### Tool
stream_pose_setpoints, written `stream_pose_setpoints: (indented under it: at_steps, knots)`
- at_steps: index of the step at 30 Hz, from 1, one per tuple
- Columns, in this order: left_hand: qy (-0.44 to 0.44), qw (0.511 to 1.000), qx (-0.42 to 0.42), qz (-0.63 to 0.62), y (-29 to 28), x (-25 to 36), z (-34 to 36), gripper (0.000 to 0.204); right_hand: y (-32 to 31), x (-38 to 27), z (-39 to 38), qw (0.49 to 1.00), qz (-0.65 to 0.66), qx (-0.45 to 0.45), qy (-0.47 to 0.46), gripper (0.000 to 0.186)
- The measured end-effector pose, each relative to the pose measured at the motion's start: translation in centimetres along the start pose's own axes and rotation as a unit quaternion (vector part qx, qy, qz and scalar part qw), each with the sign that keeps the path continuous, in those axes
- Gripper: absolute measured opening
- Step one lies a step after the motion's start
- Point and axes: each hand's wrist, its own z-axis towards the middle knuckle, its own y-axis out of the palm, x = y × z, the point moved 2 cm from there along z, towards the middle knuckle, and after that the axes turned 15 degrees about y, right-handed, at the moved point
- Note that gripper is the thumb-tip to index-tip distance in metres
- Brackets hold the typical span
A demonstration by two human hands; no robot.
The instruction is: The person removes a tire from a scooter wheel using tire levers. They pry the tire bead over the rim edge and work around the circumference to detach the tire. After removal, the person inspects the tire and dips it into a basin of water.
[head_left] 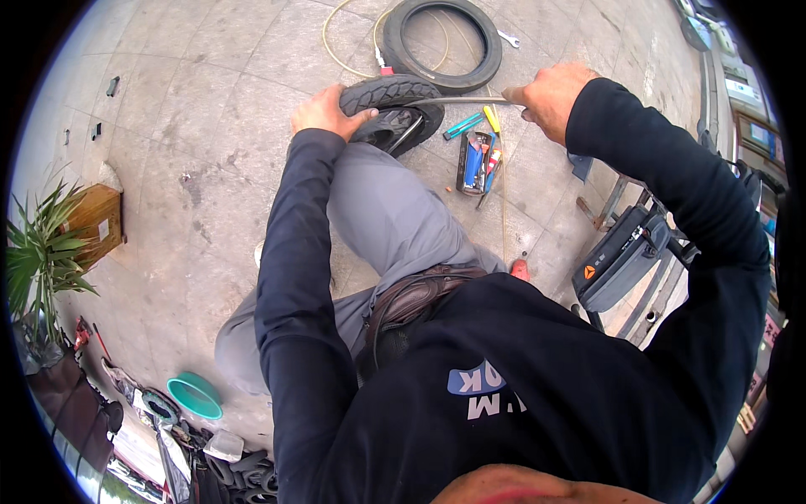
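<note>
My left hand (326, 112) grips a black treaded tyre (382, 88) on a small wheel (390, 130), held upper centre at my bent knee, thumb along its side. My right hand (554, 102) is closed on the outer end of a long, flat metal bar (462, 100), whose other end meets the tyre; exactly where it ends is hard to make out. Just right of the wheel lie a tray of tools (475, 164), a yellow-handled tool (491, 118) and a teal tool (463, 125). A second tyre (445, 80) lies flat beyond, near a spanner (509, 39) and yellow hose (340, 59).
A grey tool bag (606, 269) rests by metal frames on the right. At left are a potted plant (42, 244), cardboard box (99, 223) and green basin (193, 395). Piled tyres (248, 475) lie at lower left. Small objects dot the tiled floor (185, 101).
</note>
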Motion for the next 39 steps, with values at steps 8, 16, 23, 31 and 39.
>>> stream_pose_setpoints:
  at_steps: [8,16,23,31,39]
  knots:
    - [0.013,1.000,0.010,0.019,0.9,0.5,0.6,0.068,-1.3,1.2,3.6,0.998,0.030,-0.017,-0.047,0.025]
    - [0.036,0.999,-0.016,0.027,0.3,1.9,1.1,0.078,2.1,-0.7,-1.3,0.997,0.056,-0.037,0.027,0.031]
    - [-0.029,0.976,0.020,-0.215,2.8,-9.1,-4.2,0.087,5.8,1.2,-3.1,0.991,0.134,-0.023,0.004,0.047]
    - [-0.066,0.929,0.033,-0.363,13.1,-18.1,-9.4,0.081,9.7,0.9,-6.7,0.970,0.243,-0.005,0.003,0.052]
    - [-0.040,0.930,0.006,-0.365,16.1,-16.9,-7.3,0.069,18.5,3.3,-8.0,0.943,0.323,-0.049,0.057,0.056]
